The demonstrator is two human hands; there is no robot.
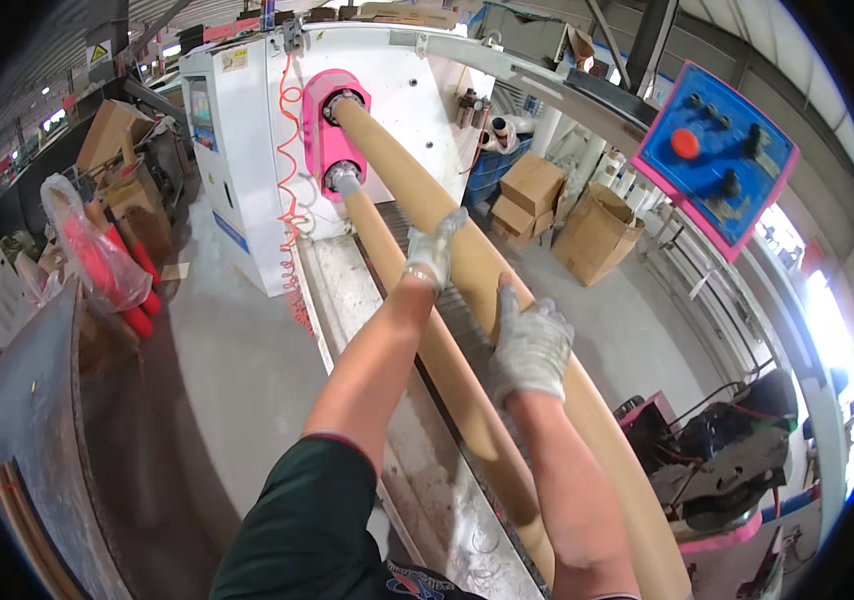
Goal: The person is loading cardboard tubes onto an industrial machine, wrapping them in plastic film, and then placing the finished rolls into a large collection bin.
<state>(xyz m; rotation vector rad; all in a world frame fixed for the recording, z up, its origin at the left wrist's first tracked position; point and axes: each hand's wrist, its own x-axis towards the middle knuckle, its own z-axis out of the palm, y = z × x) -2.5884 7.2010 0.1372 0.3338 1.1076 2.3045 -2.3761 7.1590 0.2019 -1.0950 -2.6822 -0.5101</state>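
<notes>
Two long tan tubes run side by side from the machine toward me. On the right-hand, thicker tube are both my hands, in pale grey work gloves. My left hand curls over its near side, farther along toward the machine. Closer to me, my right hand grips the same tube, thumb pointing up along it. The thinner tube passes beneath my left forearm, touched by neither hand as far as I see. Metal shaft ends hold the tubes at a pink plate. The undersides of my fingers are hidden.
A white machine cabinet stands ahead with a coiled red air hose. A blue control box with a red button hangs at upper right. Cardboard boxes sit beyond the tubes. Left are a metal-topped table and wrapped red rolls.
</notes>
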